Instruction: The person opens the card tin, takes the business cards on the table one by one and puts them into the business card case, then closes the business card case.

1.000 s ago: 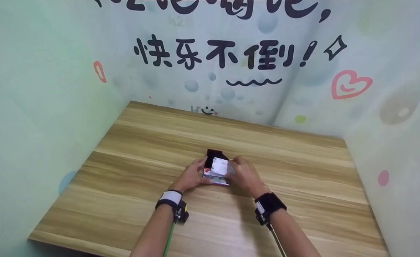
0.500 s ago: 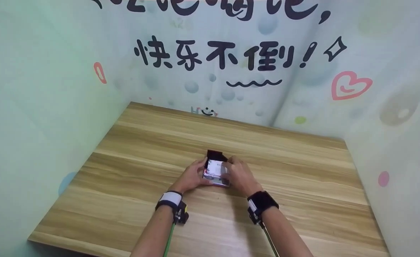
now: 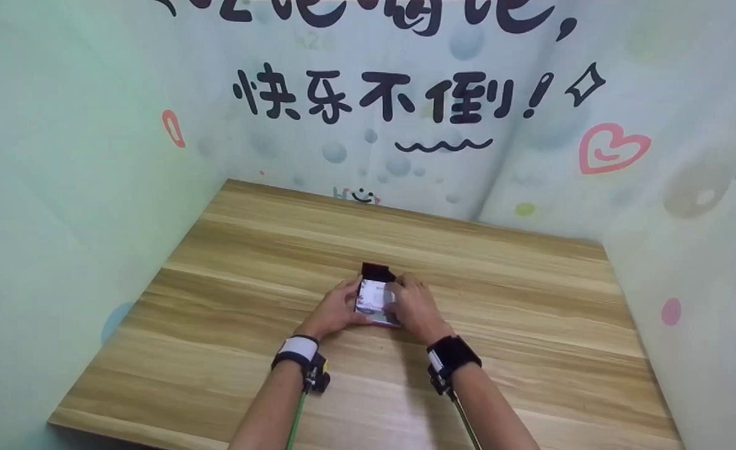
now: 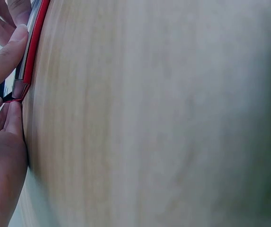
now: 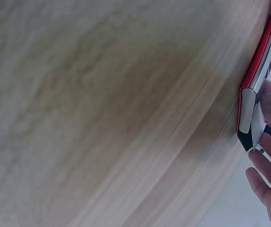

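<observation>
A small business card case (image 3: 377, 272) with a black-lined lid stands open on the table. Its outer side shows red (image 4: 35, 45) in the left wrist view, and a silver metal frame (image 5: 248, 111) appears in the right wrist view. My left hand (image 3: 334, 309) grips the case by its left side, thumb over the near edge. A white printed card (image 3: 373, 294) lies over the case's tray. Thumb and fingers of my right hand (image 3: 416, 306) pinch this card at its right side. Part of the case is hidden beneath the right fingers.
The wood-grain table (image 3: 267, 250) runs back to a printed wall sheet (image 3: 317, 144) with black lettering. Similar sheets enclose it left and right. Each wrist wears a strap (image 3: 299, 345) with a small camera and cable.
The right hand has moved left and slightly down, bringing the white card from raised over the case to lying flatter within it. The left hand keeps its hold on the case.
</observation>
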`<state>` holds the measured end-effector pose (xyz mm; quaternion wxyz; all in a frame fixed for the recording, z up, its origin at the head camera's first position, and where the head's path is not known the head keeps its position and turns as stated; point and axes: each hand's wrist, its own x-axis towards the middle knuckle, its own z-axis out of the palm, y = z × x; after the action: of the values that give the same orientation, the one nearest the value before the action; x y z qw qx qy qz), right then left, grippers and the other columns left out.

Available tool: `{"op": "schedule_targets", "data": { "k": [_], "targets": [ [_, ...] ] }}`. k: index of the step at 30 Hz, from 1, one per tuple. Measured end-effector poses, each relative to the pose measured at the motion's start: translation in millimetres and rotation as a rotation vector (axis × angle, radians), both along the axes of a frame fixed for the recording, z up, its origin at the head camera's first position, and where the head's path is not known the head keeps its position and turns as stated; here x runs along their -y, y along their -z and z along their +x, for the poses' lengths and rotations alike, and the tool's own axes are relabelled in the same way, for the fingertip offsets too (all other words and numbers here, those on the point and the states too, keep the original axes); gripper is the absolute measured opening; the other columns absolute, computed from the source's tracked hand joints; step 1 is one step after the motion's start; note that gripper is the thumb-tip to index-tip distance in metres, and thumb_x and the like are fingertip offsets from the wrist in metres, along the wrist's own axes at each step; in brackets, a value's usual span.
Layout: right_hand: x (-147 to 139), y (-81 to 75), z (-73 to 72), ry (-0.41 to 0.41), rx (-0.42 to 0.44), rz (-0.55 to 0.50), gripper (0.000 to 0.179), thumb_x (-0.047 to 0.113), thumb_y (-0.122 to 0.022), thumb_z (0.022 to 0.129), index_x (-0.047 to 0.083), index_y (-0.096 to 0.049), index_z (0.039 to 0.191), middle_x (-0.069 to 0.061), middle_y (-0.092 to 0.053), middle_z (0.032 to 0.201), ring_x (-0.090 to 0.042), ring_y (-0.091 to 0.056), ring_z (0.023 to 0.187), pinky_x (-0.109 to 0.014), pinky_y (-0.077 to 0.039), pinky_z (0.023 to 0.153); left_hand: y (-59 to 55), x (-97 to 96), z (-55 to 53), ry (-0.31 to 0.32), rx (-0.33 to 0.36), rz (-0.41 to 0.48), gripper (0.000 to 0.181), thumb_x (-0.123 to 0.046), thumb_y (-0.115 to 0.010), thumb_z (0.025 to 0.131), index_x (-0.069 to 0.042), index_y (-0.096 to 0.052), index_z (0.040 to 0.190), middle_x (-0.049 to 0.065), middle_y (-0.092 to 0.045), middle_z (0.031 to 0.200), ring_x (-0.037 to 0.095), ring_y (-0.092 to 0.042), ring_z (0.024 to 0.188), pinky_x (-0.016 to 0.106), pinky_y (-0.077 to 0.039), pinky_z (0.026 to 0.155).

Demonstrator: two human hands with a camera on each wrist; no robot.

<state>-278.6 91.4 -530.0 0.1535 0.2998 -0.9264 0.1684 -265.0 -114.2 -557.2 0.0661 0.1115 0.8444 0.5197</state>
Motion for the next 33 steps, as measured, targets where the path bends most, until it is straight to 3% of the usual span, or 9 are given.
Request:
{"op": "schedule_targets", "data": {
  "k": [9, 27, 33],
  "targets": [
    [0.1, 6.2, -1.7, -0.018, -0.017, -0.009, 0.043, 0.011, -0.084, 0.076, -0.002, -0.071, 0.115, -0.019, -0.063, 0.105, -0.037, -0.064, 0.094, -0.051, -0.055, 0.083, -0.6, -0.5, 0.4, -0.001, -0.004, -0.033, 0.098, -0.018, -0.086, 0.077, -0.005, -0.03, 0.156, 0.021, -0.035, 0.16, 0.037, -0.034, 0.148, 0.046, -0.027, 0.125],
    [0.7, 6.3, 0.3, 0.024, 0.126, -0.049, 0.042, 0.009, -0.081, 0.079, 0.001, -0.072, 0.118, -0.017, -0.062, 0.11, -0.034, -0.06, 0.101, -0.049, -0.053, 0.085, 0.6, -1.9, 0.9, -0.004, 0.0, 0.052, 0.101, -0.011, -0.087, 0.075, -0.007, -0.028, 0.157, 0.024, -0.035, 0.158, 0.038, -0.035, 0.147, 0.046, -0.029, 0.124],
    [0.1, 4.8, 2.0, 0.029, 0.101, -0.054, 0.029, 0.006, -0.078, 0.082, 0.004, -0.075, 0.111, -0.016, -0.065, 0.106, -0.034, -0.062, 0.098, -0.05, -0.052, 0.082, 1.6, -1.4, -0.4, 0.023, -0.004, 0.097, 0.099, -0.007, -0.085, 0.077, -0.006, -0.027, 0.157, 0.025, -0.028, 0.161, 0.037, -0.039, 0.145, 0.043, -0.032, 0.122]
  ]
}}
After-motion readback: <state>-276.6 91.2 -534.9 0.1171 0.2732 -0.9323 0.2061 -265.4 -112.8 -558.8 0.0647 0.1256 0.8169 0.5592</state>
